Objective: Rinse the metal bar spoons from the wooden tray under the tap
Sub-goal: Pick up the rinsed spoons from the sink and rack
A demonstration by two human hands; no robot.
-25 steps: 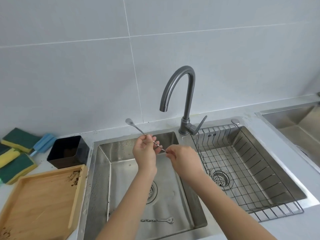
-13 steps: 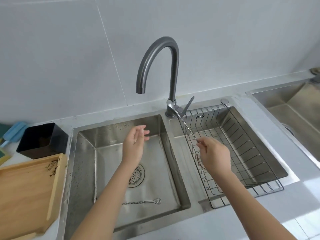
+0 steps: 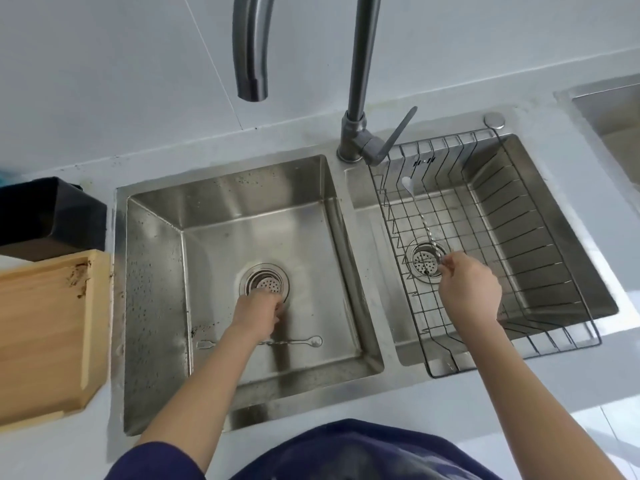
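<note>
- Right hand (image 3: 469,289) pinches a bar spoon (image 3: 420,216), lowering it into the wire rack (image 3: 540,237).
- Left hand (image 3: 258,311), fingers curled downward, grip unclear, reaches toward the second spoon (image 3: 298,341) on the left basin floor (image 3: 329,271).
- Next: grasp it, lift under the tap (image 3: 251,64).

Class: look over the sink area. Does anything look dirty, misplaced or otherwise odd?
Yes. Dark crumbs smear the wooden tray at its far right corner, and similar specks dot the left basin along its left wall. A bar spoon lies flat on that basin's floor.
</note>
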